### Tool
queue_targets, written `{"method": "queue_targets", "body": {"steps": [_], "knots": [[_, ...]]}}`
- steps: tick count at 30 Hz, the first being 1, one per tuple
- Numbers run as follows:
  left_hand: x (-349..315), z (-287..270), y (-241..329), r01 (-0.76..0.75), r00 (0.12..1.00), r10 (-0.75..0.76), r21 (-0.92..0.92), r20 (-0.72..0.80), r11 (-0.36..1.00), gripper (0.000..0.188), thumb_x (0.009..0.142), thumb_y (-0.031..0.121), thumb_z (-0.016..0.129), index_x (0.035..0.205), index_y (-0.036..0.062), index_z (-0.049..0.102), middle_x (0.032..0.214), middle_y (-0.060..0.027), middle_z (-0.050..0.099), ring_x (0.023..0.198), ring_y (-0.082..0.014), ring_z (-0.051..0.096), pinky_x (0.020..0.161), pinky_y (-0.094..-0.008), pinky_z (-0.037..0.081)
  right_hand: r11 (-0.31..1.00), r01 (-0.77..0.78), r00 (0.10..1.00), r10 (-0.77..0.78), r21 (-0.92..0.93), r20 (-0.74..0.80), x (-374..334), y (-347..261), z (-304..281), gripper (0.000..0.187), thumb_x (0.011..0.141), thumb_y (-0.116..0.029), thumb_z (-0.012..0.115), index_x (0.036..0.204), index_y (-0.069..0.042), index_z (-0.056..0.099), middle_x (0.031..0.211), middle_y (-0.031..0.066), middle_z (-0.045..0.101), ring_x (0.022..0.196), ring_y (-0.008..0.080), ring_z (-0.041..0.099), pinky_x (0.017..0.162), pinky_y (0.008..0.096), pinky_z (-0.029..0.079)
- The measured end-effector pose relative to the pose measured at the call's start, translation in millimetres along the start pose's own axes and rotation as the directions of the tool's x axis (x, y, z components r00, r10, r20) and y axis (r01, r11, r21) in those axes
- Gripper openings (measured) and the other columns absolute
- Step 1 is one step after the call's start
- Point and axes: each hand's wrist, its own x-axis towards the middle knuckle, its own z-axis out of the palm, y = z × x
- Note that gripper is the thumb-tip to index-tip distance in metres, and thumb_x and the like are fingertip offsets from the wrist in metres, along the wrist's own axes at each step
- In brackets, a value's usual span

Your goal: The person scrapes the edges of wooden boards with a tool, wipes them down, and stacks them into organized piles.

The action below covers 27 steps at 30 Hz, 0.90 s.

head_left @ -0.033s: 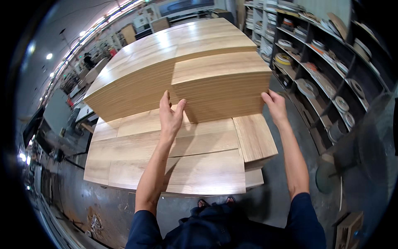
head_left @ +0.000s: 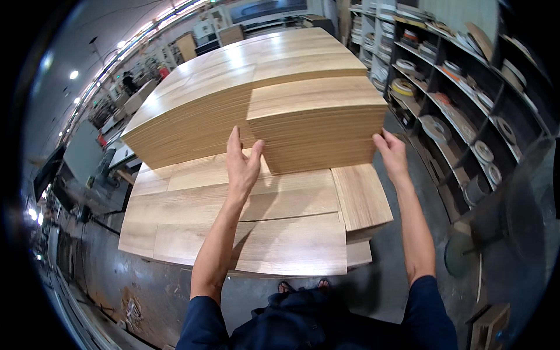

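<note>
A neat stack of wood-grain boards (head_left: 318, 140) stands in front of me, its layered edges facing me. My left hand (head_left: 244, 163) is at the stack's left front corner, thumb close against it and fingers stretched apart. At the right end, my right hand (head_left: 392, 153) has its thumb at the front corner and its fingers along the side, partly hidden. Neither hand is wrapped round a board. Under the stack lies a lower layer of pale wood-grain boards (head_left: 291, 245). A shorter board (head_left: 360, 195) lies crosswise at its right edge.
Behind stands a wider, taller pile of similar boards (head_left: 192, 125). On the right, a dark shelving rack (head_left: 429, 96) holds several rolls of edge banding (head_left: 434, 127). A wooden box (head_left: 489, 326) sits at the lower right. Debris (head_left: 133, 309) lies on the floor at left.
The whole view has shifted very slightly, with the stack a little further right in the picture. Both hands keep their places at its ends.
</note>
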Motion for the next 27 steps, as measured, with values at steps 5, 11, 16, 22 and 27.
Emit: {"method": "queue_targets", "body": {"steps": [5, 11, 16, 22, 27], "knots": [[6, -15, 35, -0.019, 0.999, 0.03, -0.242, 0.041, 0.97, 0.082, 0.095, 0.025, 0.064, 0.152, -0.0079, 0.016, 0.157, -0.0258, 0.023, 0.144, -0.0346, 0.028, 0.117, -0.0409, 0.027, 0.99, 0.017, 1.0, -0.02, 0.141, 0.017, -6, -12, 9, 0.05, 0.099, -0.02, 0.061, 0.14, 0.005, 0.048, 0.12, 0.0045, 0.064, 0.102, 0.0068, 0.056, 0.091, 0.023, 0.045], [23, 1, 22, 0.136, 0.972, -0.037, -0.427, 0.232, 0.894, 0.074, 0.095, 0.028, 0.065, 0.149, -0.0071, 0.028, 0.143, -0.0218, 0.048, 0.131, -0.0248, 0.047, 0.107, -0.033, 0.038, 0.985, 0.0, 1.0, -0.001, 0.17, 0.001, -25, -11, 4, 0.049, 0.1, -0.016, 0.057, 0.141, 0.008, 0.044, 0.137, 0.0108, 0.056, 0.12, 0.0141, 0.054, 0.102, 0.0272, 0.041], [38, -19, 8, 0.207, 0.967, -0.135, -0.357, 0.216, 0.911, 0.043, 0.097, 0.021, 0.063, 0.13, -0.0055, 0.054, 0.102, -0.0075, 0.068, 0.086, -0.0115, 0.06, 0.082, -0.027, 0.05, 0.998, -0.031, 0.996, 0.026, -0.06, -0.082, -71, -24, 2, 0.041, 0.099, -0.013, 0.058, 0.134, 0.007, 0.052, 0.134, 0.0162, 0.058, 0.123, 0.0222, 0.055, 0.106, 0.032, 0.042], [-50, -82, 39, 0.085, 0.983, -0.029, -0.303, 0.182, 0.949, 0.065, 0.09, 0.037, 0.069, 0.137, -0.0037, 0.048, 0.127, -0.0227, 0.06, 0.116, -0.0328, 0.058, 0.098, -0.0417, 0.046, 0.948, 0.073, 0.964, -0.147, -0.309, -0.222, -173, -83, -1, 0.038, 0.102, -0.015, 0.051, 0.134, 0.004, 0.054, 0.132, 0.0156, 0.059, 0.12, 0.0233, 0.056, 0.105, 0.0351, 0.043], [-157, -175, 7, 0.115, 0.993, -0.118, -0.249, 0.002, 0.962, 0.049, 0.091, 0.023, 0.069, 0.13, -0.0034, 0.054, 0.113, -0.0191, 0.065, 0.1, -0.0261, 0.065, 0.087, -0.0358, 0.052, 0.862, 0.44, 0.865, -0.482, -0.251, -0.141, -261, -155, 114, 0.029, 0.098, -0.009, 0.057, 0.119, 0.01, 0.063, 0.111, 0.0208, 0.067, 0.094, 0.0282, 0.065, 0.079, 0.0376, 0.057]]}}
